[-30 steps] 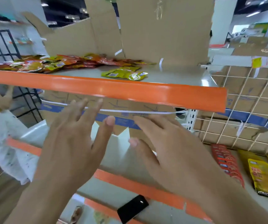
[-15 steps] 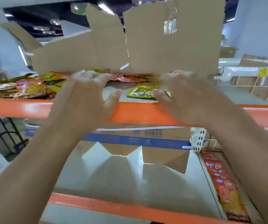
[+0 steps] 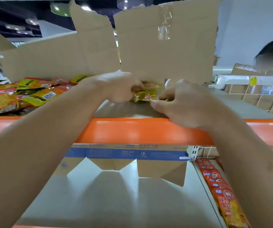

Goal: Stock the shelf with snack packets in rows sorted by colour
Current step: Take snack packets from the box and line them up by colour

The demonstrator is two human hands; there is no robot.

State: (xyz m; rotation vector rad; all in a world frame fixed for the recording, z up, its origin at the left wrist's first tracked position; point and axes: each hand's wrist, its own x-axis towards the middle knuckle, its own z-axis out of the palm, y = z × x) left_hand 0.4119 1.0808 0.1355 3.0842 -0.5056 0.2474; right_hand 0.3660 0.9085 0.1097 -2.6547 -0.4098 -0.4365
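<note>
Snack packets (image 3: 17,94) first: where do they lie?

Most sit in a loose heap of red, orange and yellow at the left of the frame, on the upper shelf (image 3: 140,132) with the orange front edge. One yellow packet (image 3: 146,94) is apart from the heap, at the middle of the frame, just in front of the torn cardboard (image 3: 165,51) standing at the back of that shelf.

And the hands?

Both are on that yellow packet. The left hand (image 3: 117,87) has its fingers curled round the packet's left end. The right hand (image 3: 186,102) pinches the right end between thumb and bent fingers (it is blurred there, so the finer hold is hard to read).

Does the packet lie flat on the shelf?

I cannot tell; the hands hide its underside.

Anything lower down?

A row of red packets (image 3: 218,183), overlapping one another, runs down the lower right of the frame, beside the pale lower shelf (image 3: 116,199). A blue-striped box flap (image 3: 132,153) hangs at the back of that shelf. A wire grid (image 3: 256,99) fills the upper right.
</note>
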